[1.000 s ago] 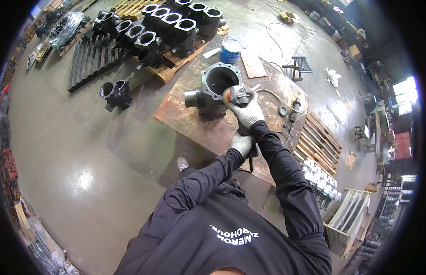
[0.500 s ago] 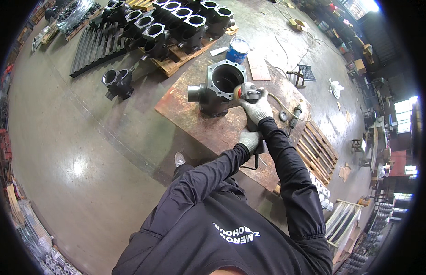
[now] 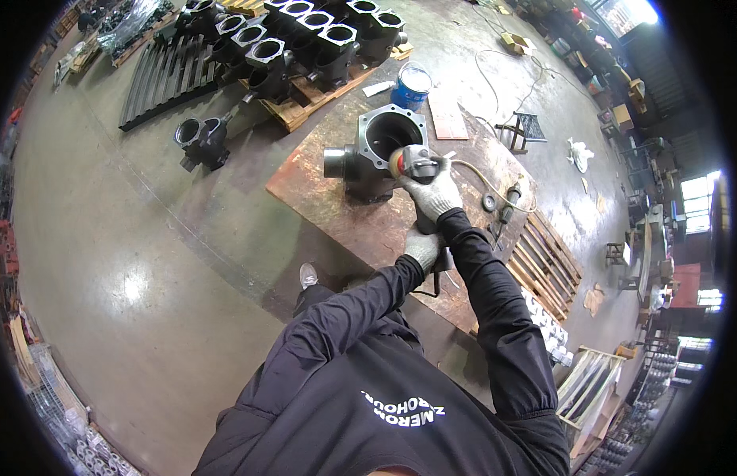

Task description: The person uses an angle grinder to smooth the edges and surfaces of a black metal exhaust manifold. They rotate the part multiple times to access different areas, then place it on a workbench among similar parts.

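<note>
A dark cast-metal housing (image 3: 356,172) stands on the worktable, its pale bolt-holed flange around a wide round opening. I hold an angle grinder (image 3: 420,164) with both gloved hands. Its wheel, reddish-brown at the edge, is at the near right part of the flange; whether it touches the metal I cannot tell. My right hand (image 3: 436,194) is closed around the grinder's head end. Nearer to me, my left hand (image 3: 422,246) is wrapped around the rear of its body, with the cord hanging below.
The rusty worktable (image 3: 321,202) also bears a blue can (image 3: 412,86), a flat board (image 3: 447,117) and a second corded tool (image 3: 510,204) beside a small black ring (image 3: 488,203). Similar housings stand on a wooden pallet (image 3: 313,99), and one lone housing (image 3: 203,144) is on the floor.
The grinder and both my hands have shifted slightly left and toward me, along the flange's near right edge. The housing stays in place, and my grip is the same.
</note>
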Available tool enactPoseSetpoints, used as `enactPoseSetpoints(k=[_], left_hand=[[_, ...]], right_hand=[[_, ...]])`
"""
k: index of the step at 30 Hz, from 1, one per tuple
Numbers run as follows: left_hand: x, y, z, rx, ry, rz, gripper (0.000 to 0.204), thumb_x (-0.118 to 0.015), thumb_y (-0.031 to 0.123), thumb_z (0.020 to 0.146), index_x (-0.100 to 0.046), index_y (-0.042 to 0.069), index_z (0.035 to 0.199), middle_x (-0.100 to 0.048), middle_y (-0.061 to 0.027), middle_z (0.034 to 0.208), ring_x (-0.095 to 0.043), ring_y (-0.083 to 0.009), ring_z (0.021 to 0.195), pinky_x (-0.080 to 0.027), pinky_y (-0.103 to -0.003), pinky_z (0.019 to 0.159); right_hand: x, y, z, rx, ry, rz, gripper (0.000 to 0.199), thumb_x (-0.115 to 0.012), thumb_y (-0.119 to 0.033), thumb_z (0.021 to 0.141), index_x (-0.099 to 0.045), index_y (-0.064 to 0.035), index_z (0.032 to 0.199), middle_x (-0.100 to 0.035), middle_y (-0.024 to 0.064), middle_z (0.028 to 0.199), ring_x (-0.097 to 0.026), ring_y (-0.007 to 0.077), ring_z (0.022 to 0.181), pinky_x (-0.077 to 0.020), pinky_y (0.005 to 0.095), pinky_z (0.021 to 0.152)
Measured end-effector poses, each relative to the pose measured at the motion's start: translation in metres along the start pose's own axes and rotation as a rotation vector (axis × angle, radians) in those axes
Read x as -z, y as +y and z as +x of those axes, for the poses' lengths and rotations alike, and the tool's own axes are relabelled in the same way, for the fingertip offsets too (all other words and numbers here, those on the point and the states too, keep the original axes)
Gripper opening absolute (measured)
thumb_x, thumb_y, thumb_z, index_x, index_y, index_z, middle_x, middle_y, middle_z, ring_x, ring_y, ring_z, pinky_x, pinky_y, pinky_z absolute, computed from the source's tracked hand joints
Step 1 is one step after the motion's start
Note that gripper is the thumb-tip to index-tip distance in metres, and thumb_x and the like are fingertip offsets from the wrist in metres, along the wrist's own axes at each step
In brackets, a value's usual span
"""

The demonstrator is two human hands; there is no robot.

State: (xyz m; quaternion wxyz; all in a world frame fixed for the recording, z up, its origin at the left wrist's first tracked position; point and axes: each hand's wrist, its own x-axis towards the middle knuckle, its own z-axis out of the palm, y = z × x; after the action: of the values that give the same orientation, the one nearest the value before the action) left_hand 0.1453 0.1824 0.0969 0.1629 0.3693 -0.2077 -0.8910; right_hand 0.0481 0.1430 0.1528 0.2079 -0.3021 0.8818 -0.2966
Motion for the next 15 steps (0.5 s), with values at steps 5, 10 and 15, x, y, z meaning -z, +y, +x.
enactPoseSetpoints(k=[5, 10, 15], left_hand=[[-0.008, 0.001, 0.005, 0.025, -0.07, 0.17, 0.039, -0.063, 0.01, 0.087, -0.054, 0.002, 0.124, -0.066, -0.0087, 0.097, -0.064, -0.0209, 0.08, -0.052, -0.035, 0.067], [-0.001, 0.01, 0.002, -0.093, 0.011, 0.627, 0.028, -0.07, 0.019, 0.083, -0.065, -0.002, 0.102, -0.07, -0.0109, 0.082, -0.067, -0.0222, 0.07, -0.054, -0.04, 0.062], [-0.008, 0.011, 0.005, -0.065, -0.116, 0.262, 0.028, -0.066, 0.008, 0.08, -0.064, -0.004, 0.105, -0.069, -0.01, 0.089, -0.067, -0.0226, 0.076, -0.054, -0.036, 0.067]], right_hand=[[0.004, 0.006, 0.006, -0.033, 0.106, 0.103, 0.099, -0.086, -0.042, 0.073, -0.028, 0.0031, 0.14, -0.062, 0.0234, 0.125, -0.063, 0.0317, 0.115, -0.0483, 0.0383, 0.1], [-0.006, 0.023, 0.014, 0.089, 0.077, 0.015, 0.107, -0.085, -0.045, 0.072, -0.025, 0.005, 0.146, -0.051, 0.0289, 0.136, -0.057, 0.035, 0.124, -0.0451, 0.0377, 0.104], [-0.001, 0.049, 0.026, -0.015, 0.122, 0.105, 0.11, -0.087, -0.054, 0.067, -0.031, 0.0056, 0.14, -0.061, 0.0261, 0.126, -0.066, 0.0336, 0.111, -0.0507, 0.037, 0.098]])
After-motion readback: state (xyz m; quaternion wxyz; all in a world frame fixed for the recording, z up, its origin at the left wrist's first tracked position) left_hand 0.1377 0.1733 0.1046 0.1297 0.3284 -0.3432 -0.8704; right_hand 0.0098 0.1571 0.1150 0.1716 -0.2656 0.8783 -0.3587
